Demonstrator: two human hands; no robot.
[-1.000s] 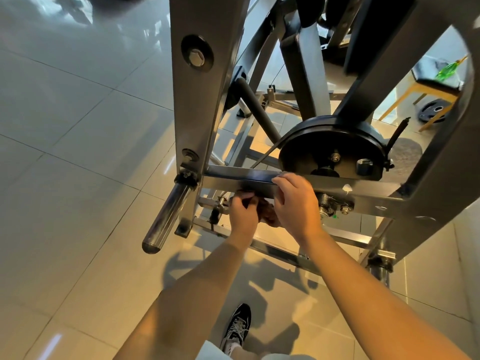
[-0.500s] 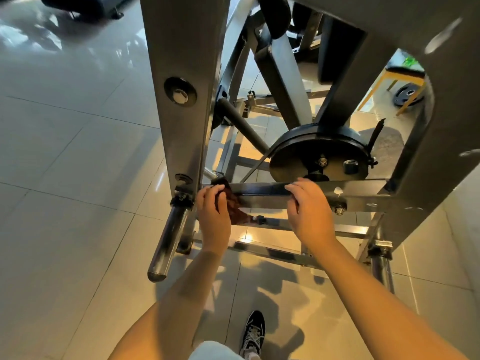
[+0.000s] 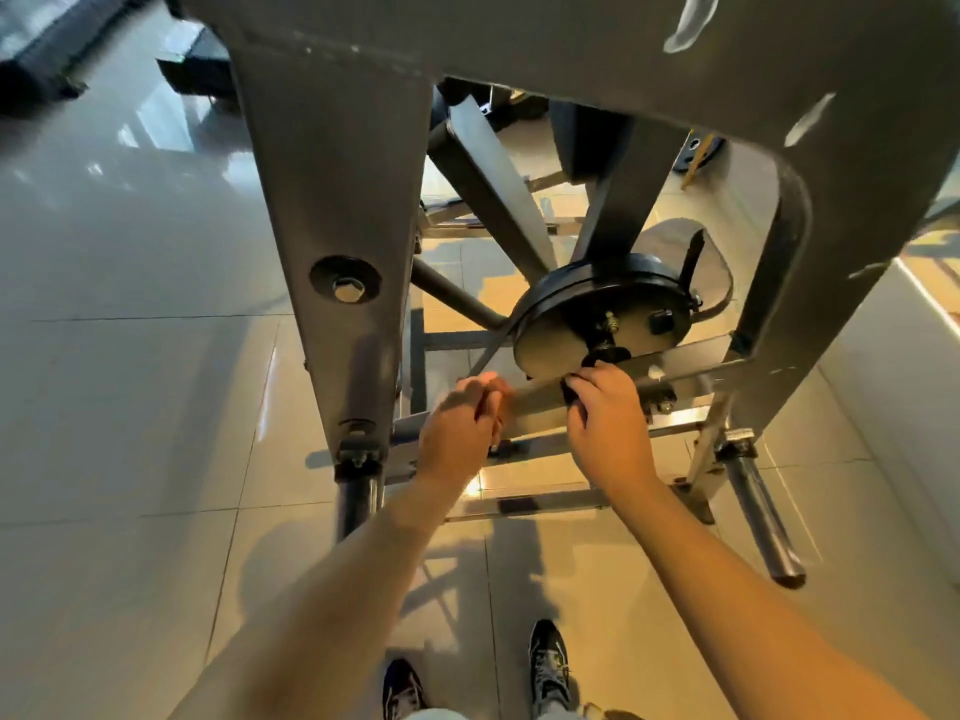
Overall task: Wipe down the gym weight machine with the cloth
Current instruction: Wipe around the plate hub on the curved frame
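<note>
The grey steel weight machine (image 3: 322, 200) fills the upper view, with a black round disc (image 3: 571, 324) just behind a flat horizontal cross bar (image 3: 685, 371). My left hand (image 3: 457, 428) is blurred and curled over the bar's left part. The dark cloth is almost entirely hidden under its fingers. About a hand's width to the right, my right hand (image 3: 610, 428) grips the same bar below the disc's hub, fingers hooked over its top edge.
Steel weight pegs stick out low on the left (image 3: 358, 501) and right (image 3: 763, 511). My shoes (image 3: 548, 662) stand on glossy floor tiles (image 3: 130, 407). Dark equipment (image 3: 47, 49) sits far left and a weight plate (image 3: 696, 148) lies behind the machine.
My left hand slid right along the cross bar with the cloth, from the left upright toward my right hand. The right hand kept its grip. The view moved closer under the frame.
</note>
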